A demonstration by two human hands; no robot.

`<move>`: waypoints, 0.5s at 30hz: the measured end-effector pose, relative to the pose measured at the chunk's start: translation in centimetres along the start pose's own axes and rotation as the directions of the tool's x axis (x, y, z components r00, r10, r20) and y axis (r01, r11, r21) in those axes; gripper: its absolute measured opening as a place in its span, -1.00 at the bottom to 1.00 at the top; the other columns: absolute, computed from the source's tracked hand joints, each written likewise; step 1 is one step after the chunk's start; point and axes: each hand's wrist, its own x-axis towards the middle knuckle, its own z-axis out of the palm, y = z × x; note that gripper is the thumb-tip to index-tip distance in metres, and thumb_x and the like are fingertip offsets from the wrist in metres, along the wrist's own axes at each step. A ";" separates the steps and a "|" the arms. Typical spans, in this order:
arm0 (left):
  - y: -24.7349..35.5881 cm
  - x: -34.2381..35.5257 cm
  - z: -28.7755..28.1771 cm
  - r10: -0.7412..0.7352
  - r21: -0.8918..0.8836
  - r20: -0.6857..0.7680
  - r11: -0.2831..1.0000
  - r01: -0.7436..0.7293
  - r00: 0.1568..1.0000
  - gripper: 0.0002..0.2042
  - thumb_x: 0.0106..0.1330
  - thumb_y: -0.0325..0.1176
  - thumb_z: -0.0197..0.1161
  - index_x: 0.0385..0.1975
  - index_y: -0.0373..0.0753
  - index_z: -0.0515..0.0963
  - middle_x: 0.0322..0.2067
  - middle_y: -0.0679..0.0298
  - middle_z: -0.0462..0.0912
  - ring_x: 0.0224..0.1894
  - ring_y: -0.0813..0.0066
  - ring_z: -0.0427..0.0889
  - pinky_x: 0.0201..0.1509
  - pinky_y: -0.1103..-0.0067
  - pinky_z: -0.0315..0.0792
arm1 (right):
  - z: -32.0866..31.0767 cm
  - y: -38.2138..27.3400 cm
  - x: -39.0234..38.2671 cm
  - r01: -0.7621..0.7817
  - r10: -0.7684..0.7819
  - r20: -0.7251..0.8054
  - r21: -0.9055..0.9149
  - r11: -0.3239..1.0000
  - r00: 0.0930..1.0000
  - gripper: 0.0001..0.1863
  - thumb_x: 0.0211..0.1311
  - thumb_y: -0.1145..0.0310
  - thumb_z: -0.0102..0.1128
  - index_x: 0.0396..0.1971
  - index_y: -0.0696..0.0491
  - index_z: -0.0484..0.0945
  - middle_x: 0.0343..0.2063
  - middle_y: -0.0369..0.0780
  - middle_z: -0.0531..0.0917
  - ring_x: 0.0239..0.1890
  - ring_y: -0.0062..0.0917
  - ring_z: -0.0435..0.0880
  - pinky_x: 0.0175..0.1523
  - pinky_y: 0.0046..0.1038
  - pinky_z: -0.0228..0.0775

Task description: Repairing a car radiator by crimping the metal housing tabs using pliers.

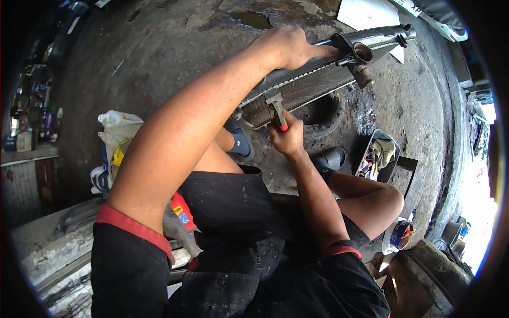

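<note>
In the head view, a radiator [313, 91] lay tilted across the upper middle of the frame, running up toward the upper right, with its fine-finned core facing the person and a black end tank [382, 36] along its upper long edge. A round filler neck [362, 53] stood out of that tank. The left hand [289, 49] lay over the tank, one digit stretched along it to the base of the neck; the others bent over the far side, mostly hidden, so I could not tell whether they gripped. The right hand [287, 133], near the centre, had its fingers wrapped around the red-ended handle of a plier-like tool [275, 102], whose metal head was at the radiator's core. A tire [339, 114] showed behind the radiator's lower edge.

At centre right, a dark bin [393, 168] held rags and small items. At lower left of centre was a red container [182, 211], its yellow and blue label printed with small lettering. At lower right, a container [395, 236] had a blue and white printed wrap. A plate [409, 7] with dark characters showed at the upper right edge, above a white sheet [368, 14]. A blue-grey sock [239, 140] bore a small white mark. Left of centre, a pale bag [119, 120] stood beside the left arm; any print on it was too small to read.
</note>
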 end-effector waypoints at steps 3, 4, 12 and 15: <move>-0.3 0.4 -0.3 0.003 -0.043 0.040 0.999 -0.002 0.999 -0.04 -0.02 0.61 0.11 -0.42 -0.47 0.70 -0.47 -0.17 0.68 -0.30 0.01 0.75 -0.18 0.27 0.59 | -0.1 -0.9 0.2 -0.044 0.044 -0.006 -0.012 0.999 0.999 -0.76 -0.08 0.45 0.29 -0.52 0.15 0.35 -0.49 -0.02 0.52 -0.37 0.02 0.55 -0.27 -0.14 0.39; -0.6 0.6 -0.3 0.009 -0.041 0.042 0.999 -0.008 0.999 -0.04 -0.02 0.61 0.11 -0.42 -0.47 0.70 -0.47 -0.17 0.68 -0.30 0.01 0.75 -0.18 0.27 0.59 | -0.2 -1.0 0.2 -0.038 0.037 -0.020 -0.025 0.999 0.999 -0.76 -0.07 0.45 0.29 -0.51 0.15 0.36 -0.48 -0.02 0.52 -0.36 0.02 0.55 -0.26 -0.15 0.39; -1.1 0.4 -0.5 0.034 -0.056 0.012 0.998 -0.033 0.999 -0.10 0.03 0.58 0.12 -0.56 -0.43 0.65 -0.66 0.00 0.57 -0.47 0.24 0.67 -0.33 0.34 0.52 | -1.2 1.2 1.6 0.015 -0.009 -0.076 0.066 0.998 0.997 -0.81 0.00 0.46 0.29 -0.45 0.18 0.45 -0.49 -0.03 0.51 -0.41 -0.03 0.53 -0.28 -0.24 0.39; -1.3 0.3 -0.1 0.062 -0.015 -0.051 0.998 -0.063 0.997 -0.14 0.09 0.55 0.11 -0.64 -0.37 0.62 -0.75 0.16 0.50 -0.58 0.41 0.58 -0.43 0.40 0.46 | -1.0 1.6 2.2 0.022 -0.017 -0.069 0.063 0.998 0.997 -0.81 0.01 0.46 0.28 -0.47 0.18 0.43 -0.50 -0.03 0.49 -0.42 -0.01 0.51 -0.30 -0.24 0.38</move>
